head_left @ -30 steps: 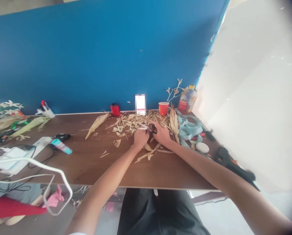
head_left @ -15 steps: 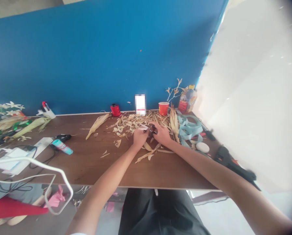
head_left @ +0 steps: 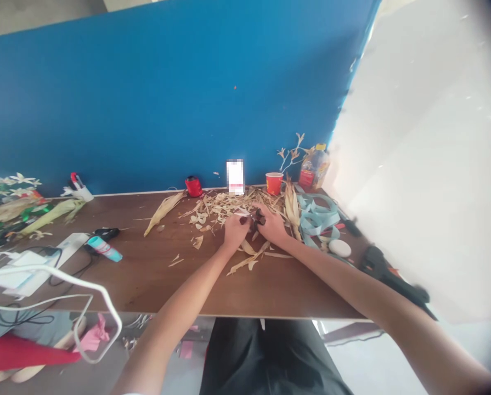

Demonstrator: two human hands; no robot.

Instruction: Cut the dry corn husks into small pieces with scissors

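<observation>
Bright daylight washes out the white wall (head_left: 426, 164) at right; edges bend and darken, and far details are soft.

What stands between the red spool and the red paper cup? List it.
Head view: a white upright object, too blurred to identify, stands between the red spool and the red paper cup, dried husk scraps heaped in front.

Your arms (head_left: 179, 310) are bare up from left hand (head_left: 235, 230) and right hand (head_left: 272, 226). A white sleeve (head_left: 127, 392) edge shows. Your lap clothes (head_left: 265, 356) are black.
</observation>
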